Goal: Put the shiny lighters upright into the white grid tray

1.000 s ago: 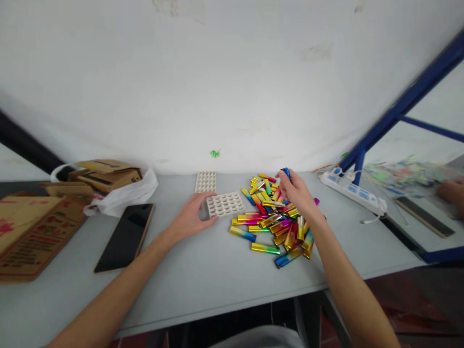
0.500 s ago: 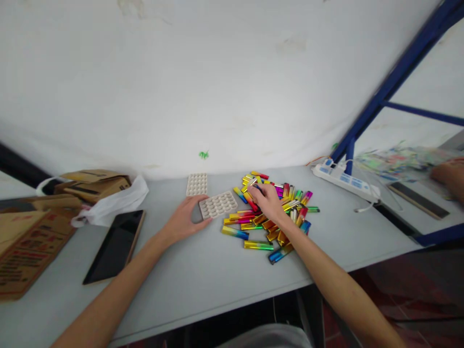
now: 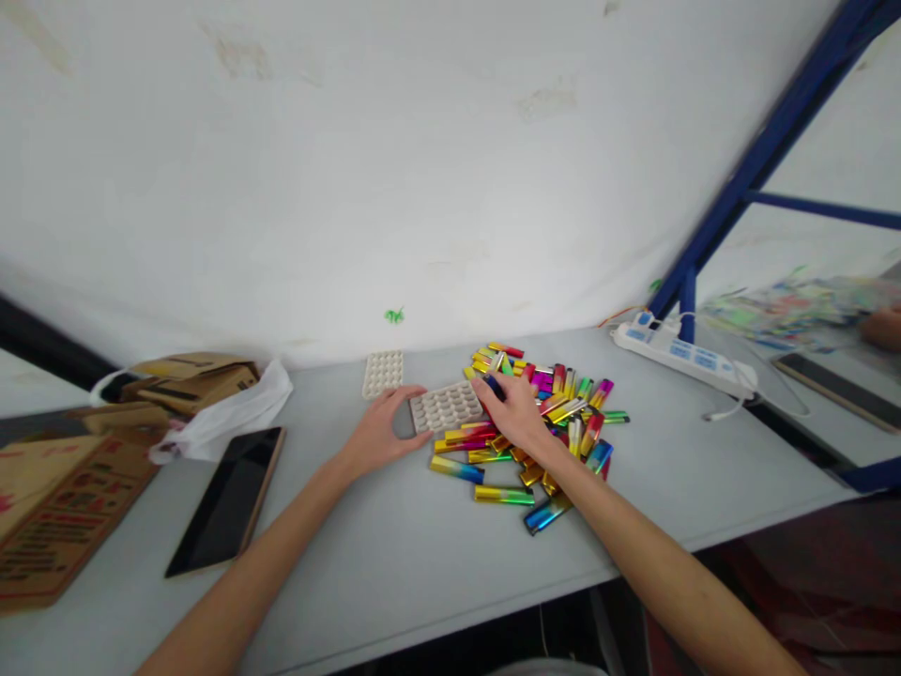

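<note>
My left hand [image 3: 386,427] grips the left end of a pale tray with rows of round cups [image 3: 447,407], thumb on the near edge and fingers on the far one. The tray lies at a slight slant on the table. At its right end, my right hand [image 3: 512,408] is closed on a lighter [image 3: 495,385] whose dark end shows; the rest is hidden by the fingers. Beneath and around that hand spreads a heap of shiny lighters [image 3: 563,410] in gold, red, blue, green and purple. Behind the held tray lies a second pale tray [image 3: 384,374].
To the left are a black-screened tablet [image 3: 226,500], a white plastic bag [image 3: 232,413] and cardboard boxes [image 3: 77,512]. A white power strip [image 3: 682,357] with cables lies at the right, near a blue metal frame [image 3: 739,183]. Another person's hand [image 3: 883,329] shows at the far right.
The tray has slid right toward the heap, with my left hand on it. My right hand has come slightly down, to the tray's right end. The whole view has shifted a little.
</note>
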Motion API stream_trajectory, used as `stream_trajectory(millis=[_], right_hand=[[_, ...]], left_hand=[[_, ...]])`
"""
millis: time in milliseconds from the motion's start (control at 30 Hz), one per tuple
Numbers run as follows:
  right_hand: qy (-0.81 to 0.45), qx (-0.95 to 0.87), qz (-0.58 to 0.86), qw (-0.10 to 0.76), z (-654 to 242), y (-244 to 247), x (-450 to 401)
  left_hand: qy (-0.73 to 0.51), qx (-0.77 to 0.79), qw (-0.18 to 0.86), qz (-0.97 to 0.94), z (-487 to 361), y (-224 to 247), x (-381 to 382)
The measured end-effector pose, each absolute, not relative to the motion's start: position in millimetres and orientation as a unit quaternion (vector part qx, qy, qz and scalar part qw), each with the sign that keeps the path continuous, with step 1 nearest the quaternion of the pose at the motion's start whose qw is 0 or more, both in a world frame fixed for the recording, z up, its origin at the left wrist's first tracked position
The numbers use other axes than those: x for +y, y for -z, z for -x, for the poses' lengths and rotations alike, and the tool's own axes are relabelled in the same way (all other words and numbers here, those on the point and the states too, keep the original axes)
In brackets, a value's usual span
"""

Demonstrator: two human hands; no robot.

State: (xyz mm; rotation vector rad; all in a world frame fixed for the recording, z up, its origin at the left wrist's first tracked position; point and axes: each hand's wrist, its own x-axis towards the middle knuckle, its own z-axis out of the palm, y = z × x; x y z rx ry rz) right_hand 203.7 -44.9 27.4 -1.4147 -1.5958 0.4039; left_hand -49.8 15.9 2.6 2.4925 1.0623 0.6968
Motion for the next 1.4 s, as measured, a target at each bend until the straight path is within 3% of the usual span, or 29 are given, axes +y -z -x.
stream_trajectory(millis=[267, 533, 1067, 1400], right_hand=[[-0.160, -0.755, 0.492, 0.403, -207.4, -40.3, -48.3], [-0.133, -0.814, 0.475, 0.307, -180.2, -64.6, -30.0], [-0.045, -0.872, 0.467, 0.140, -155.1, -43.4, 29.5], [-0.077, -0.866, 0.474, 0.143, -190.6, -54.8, -13.5]], left_hand=[[-0.254, 0.443, 0.081, -0.856, 55.8, 5.2, 12.6], [-0.234, 0.451, 0.152, -0.848, 58.8, 4.6, 17.4], [-0.227, 0.449, 0.187, -0.844, 60.8, 5.8, 22.6], [-0.222, 0.454, 0.173, -0.845, 60.2, 3.9, 19.0]])
